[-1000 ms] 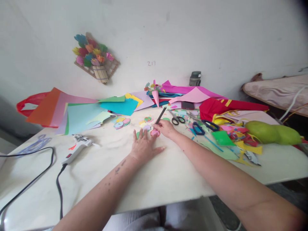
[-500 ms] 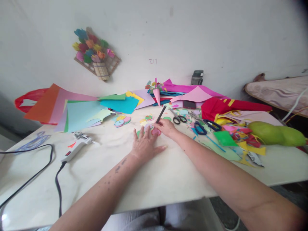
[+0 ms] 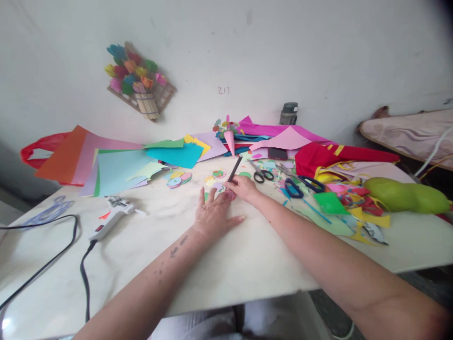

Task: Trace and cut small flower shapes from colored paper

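Observation:
My left hand lies flat with fingers spread on the table, its fingertips over small paper cutouts that they partly hide. Pinched in my right hand is a slim black pencil, slanting up and away, its lower tip hidden by the fingers. A pink paper piece shows between the two hands. Just beyond them lie yellow and other coloured paper cutouts. More round cutouts form a small pile to the left.
Black-handled scissors and blue-handled scissors lie right, near paper scraps and green fruit. A glue gun with a cable rests left. Coloured sheets, a phone and a pink paper cone are at the back.
The fingers of my left hand have drawn slightly back toward me. The pencil in my right hand has shifted a little to the left, along with the whole view.

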{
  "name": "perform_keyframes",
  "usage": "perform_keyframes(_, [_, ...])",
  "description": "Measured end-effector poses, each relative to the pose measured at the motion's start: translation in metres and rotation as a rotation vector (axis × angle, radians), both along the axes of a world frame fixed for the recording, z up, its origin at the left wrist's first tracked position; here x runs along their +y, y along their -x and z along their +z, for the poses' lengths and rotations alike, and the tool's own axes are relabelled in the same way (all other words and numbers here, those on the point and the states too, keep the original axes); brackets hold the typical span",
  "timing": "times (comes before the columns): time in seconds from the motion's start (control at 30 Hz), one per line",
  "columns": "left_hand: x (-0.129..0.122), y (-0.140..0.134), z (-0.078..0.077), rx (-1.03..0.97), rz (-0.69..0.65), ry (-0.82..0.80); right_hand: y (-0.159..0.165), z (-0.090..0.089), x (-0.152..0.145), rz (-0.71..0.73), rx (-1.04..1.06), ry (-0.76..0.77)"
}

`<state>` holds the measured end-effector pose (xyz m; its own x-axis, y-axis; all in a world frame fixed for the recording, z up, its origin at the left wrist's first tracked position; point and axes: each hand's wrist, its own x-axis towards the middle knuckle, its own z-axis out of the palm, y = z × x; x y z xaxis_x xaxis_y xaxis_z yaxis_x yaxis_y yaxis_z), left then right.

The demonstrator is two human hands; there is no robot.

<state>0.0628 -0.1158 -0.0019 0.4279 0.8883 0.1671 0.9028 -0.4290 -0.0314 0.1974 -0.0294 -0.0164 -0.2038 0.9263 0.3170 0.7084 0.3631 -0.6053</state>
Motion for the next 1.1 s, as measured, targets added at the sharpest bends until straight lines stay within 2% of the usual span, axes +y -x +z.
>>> perform_keyframes(0.3, [0.0011, -0.0011, 0.0016, 0.006, -0.024, -0.021, -0.0006, 0.0018, -0.0026, -0.010, 0.019, 0.029])
perform_keyframes(0.6, [-0.0017, -0.0039, 0.0090, 0.028, 0.011, 0.000, 0.0017, 0.0030, -0.0030, -0.020, 0.052, 0.042])
perform_keyframes(1.1, [-0.0029, -0.0056, 0.0088, 0.012, 0.022, -0.003, 0.0022, 0.0017, -0.0018, -0.023, 0.033, 0.033])
